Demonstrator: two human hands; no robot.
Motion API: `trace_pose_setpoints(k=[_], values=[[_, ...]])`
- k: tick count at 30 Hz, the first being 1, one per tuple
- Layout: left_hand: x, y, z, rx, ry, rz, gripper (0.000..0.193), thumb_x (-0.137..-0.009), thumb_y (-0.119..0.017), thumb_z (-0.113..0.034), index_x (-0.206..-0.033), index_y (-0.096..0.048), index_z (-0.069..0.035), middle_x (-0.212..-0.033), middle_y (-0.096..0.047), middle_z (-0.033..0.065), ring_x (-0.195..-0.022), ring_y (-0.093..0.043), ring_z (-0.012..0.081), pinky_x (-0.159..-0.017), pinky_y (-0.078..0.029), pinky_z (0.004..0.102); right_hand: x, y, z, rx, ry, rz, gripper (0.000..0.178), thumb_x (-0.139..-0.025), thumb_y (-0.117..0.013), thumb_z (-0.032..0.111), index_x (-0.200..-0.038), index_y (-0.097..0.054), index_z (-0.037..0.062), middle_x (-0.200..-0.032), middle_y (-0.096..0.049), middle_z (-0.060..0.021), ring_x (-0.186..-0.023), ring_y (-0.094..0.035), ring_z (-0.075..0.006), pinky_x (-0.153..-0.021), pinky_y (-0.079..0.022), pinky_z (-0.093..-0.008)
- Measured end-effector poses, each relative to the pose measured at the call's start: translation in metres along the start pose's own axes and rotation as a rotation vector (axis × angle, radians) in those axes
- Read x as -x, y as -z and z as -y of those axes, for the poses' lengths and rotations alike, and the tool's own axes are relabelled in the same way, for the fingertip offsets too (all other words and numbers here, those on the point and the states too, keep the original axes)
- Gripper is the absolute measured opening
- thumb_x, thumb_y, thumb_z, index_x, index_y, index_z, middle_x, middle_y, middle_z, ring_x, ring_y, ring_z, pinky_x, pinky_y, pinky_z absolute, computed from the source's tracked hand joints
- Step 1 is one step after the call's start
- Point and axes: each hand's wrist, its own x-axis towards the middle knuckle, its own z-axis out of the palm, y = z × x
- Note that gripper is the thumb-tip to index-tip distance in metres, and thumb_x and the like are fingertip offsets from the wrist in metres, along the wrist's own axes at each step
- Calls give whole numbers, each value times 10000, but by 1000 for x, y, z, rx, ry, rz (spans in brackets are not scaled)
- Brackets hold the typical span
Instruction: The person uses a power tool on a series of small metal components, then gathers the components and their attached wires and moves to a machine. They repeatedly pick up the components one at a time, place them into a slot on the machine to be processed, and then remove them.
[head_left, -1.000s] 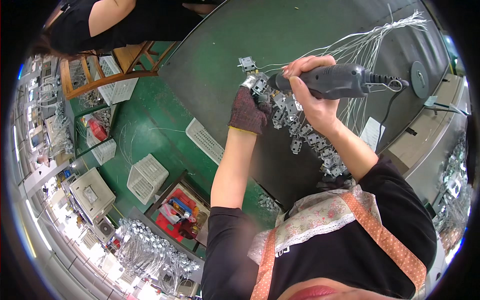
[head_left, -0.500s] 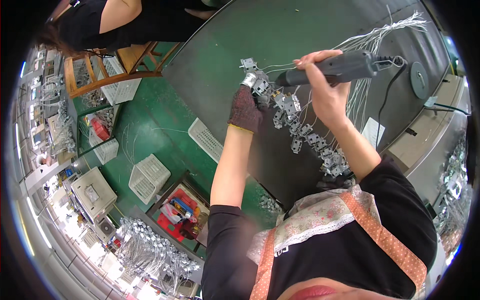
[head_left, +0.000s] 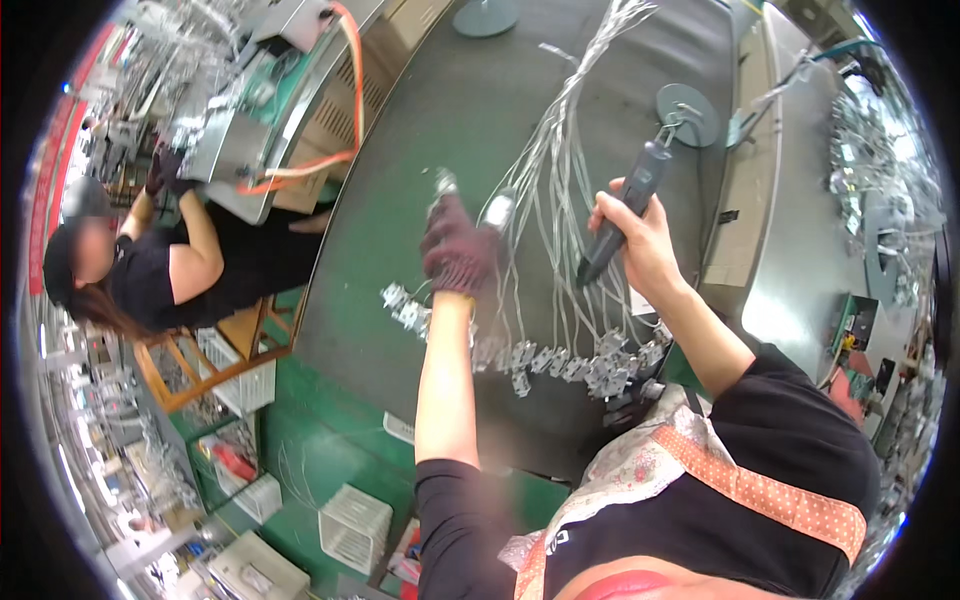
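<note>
My left hand (head_left: 460, 240) wears a dark maroon knit glove with silvery coverings on its fingertips. It is over the table, its fingers apart and slightly blurred, and I see nothing held. My right hand (head_left: 645, 240) is wrapped round a dark grey electric screwdriver (head_left: 640, 180), its tip slanting down to the left above white wires (head_left: 560, 150). The wires run in a fan from a far bundle to small silvery metal fittings (head_left: 560, 365) lined up along the near side of the table. More such fittings (head_left: 405, 308) lie left of my left forearm.
The dark table (head_left: 380, 230) carries two round grey discs, one far back (head_left: 485, 18) and one at right (head_left: 686, 115). A co-worker (head_left: 170, 250) sits at the left near a wooden chair (head_left: 200, 375). White plastic crates (head_left: 355, 525) stand on the green floor.
The view has turned leftward. My left hand has come away from the fittings and spread its fingers. My right hand has drawn the screwdriver away, its tip now pointing down.
</note>
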Motion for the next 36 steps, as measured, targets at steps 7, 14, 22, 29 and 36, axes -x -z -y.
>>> trace_pose_setpoints(k=[7,14,22,29,36], values=[[-90,-80,-143,-150,-44,205,1360,-703,-651,-875,-1634,-94,-55,-1654,-231,277,-1522,-259,450,-1234,-248,552,-17,80,15,-40,-245,-196,427,-889,-823,193,-1153,-512,67,-922,-626,-76,-797,-671,-203,-730,-599,-365],[-140,-122,-167,-326,116,363,1116,-724,-802,-684,-1521,-323,-66,-1490,-475,281,-1279,-584,441,-979,-544,513,-99,126,-49,168,-211,-644,442,-894,-753,159,-1200,-476,0,-971,-604,-113,-795,-620,-210,-703,-546,-372],[-153,-121,-151,-222,118,275,496,-843,-724,-302,-1287,-640,-98,-1263,-701,181,-1145,-704,362,-925,-592,432,-157,188,-60,761,-473,-905,747,-808,-822,300,-1308,-397,-57,-1331,-582,-319,-1232,-612,-423,-1067,-502,-484],[-149,-62,-133,15,220,358,478,-754,-737,-266,-1174,-712,-40,-1157,-714,250,-1093,-708,392,-914,-570,466,-164,161,-44,1420,-321,-836,902,-764,-819,397,-1457,-361,47,-1325,-530,-206,-1242,-560,-365,-1030,-470,-516],[-72,48,-139,295,125,170,378,-746,-768,-236,-1041,-711,-6,-922,-750,197,-851,-736,344,-772,-564,430,-198,41,33,161,-270,132,1291,-748,-821,663,-1632,-144,11,-1402,-527,-196,-1329,-506,-339,-1134,-380,-539]])
